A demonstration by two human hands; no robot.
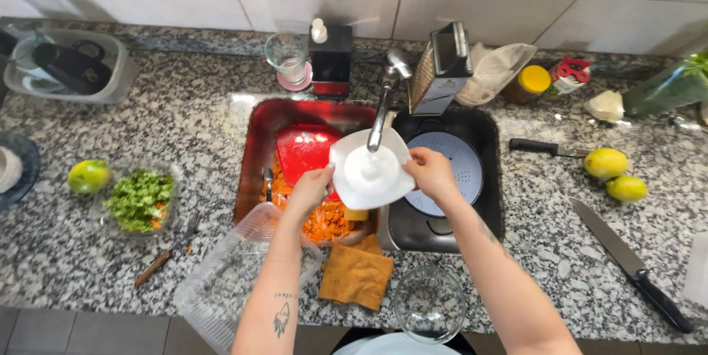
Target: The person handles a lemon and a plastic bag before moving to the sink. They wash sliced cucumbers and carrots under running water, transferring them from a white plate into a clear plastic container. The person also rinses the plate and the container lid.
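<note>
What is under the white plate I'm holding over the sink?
Under the white plate, held by the left hand and right hand, lie a red board and orange peelings. The sink floor directly beneath is hidden.

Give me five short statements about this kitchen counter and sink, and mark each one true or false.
1. Both hands hold a white plate under the tap. True: the left hand and right hand grip opposite edges.
2. A red cutting board lies in the left sink basin. True.
3. The box grater lies flat in the sink. False: it stands upright on the counter behind the sink.
4. The large black-handled knife lies left of the sink. False: it lies to the right.
5. The clear bowl on the left holds chopped greens. True.
</note>
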